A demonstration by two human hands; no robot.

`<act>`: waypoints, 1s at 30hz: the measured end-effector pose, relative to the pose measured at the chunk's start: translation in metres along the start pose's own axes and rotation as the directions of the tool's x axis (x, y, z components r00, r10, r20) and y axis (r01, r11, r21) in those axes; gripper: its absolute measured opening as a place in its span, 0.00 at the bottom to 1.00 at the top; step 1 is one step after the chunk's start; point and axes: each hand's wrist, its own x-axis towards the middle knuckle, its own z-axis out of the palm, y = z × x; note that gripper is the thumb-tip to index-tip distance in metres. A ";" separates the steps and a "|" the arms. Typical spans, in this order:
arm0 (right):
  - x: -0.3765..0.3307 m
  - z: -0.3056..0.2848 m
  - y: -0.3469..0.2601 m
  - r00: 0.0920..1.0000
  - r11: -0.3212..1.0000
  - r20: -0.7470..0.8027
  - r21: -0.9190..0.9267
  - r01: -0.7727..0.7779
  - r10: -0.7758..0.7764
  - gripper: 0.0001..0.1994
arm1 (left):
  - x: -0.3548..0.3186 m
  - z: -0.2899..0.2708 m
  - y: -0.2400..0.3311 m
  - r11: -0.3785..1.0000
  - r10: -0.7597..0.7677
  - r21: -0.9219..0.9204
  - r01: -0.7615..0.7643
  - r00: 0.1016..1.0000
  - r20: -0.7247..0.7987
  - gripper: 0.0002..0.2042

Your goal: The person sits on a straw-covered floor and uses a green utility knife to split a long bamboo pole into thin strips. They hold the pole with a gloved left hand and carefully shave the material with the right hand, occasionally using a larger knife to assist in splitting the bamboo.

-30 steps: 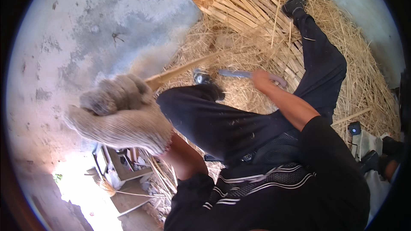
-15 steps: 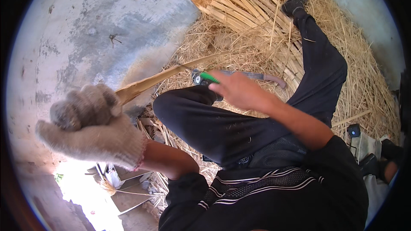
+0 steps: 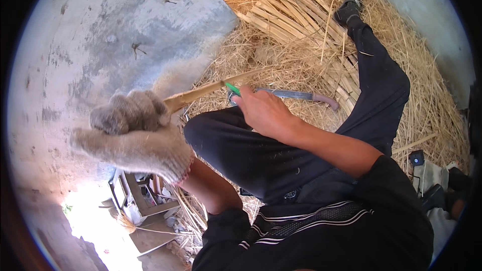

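My left hand (image 3: 135, 135), in a grey-white knitted work glove, is closed round one end of a tan bamboo strip (image 3: 193, 95). The strip slants up and away to the right, and its thin far end is hard to make out against the straw. In my bare right hand (image 3: 265, 114) is a green-handled knife (image 3: 232, 89), held up against the strip about midway along. Its blade is barely visible. Beyond the right hand, a machete (image 3: 293, 94) with a brownish curved handle lies on the straw.
Split bamboo strips (image 3: 281, 17) lie piled on the straw (image 3: 427, 90) at the far side. A pale, stained slab (image 3: 165, 25) fills the left. My outstretched leg (image 3: 379, 65) is at the right. Debris lies around a small frame (image 3: 148, 195) below the glove. Someone's dark-clad limb (image 3: 454, 190) shows at the right edge.
My gloved left hand has shifted right with the bamboo strip. The right hand has moved left, bringing the green-handled knife against the strip.
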 end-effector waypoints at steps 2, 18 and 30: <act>-0.004 -0.003 -0.013 0.998 0.999 -0.048 -0.015 0.046 -0.046 0.15 | -0.002 0.001 0.001 0.999 -0.037 0.003 0.038 0.998 -0.046 0.29; -0.028 0.027 0.298 0.863 0.709 0.127 -0.634 -0.309 0.490 0.20 | 0.019 -0.016 0.041 0.988 0.086 0.151 -0.042 0.951 -0.297 0.28; 0.000 -0.033 0.070 0.979 0.964 -0.012 0.181 -0.196 0.201 0.18 | 0.040 0.008 0.066 0.900 0.313 0.357 -0.251 0.941 -0.127 0.26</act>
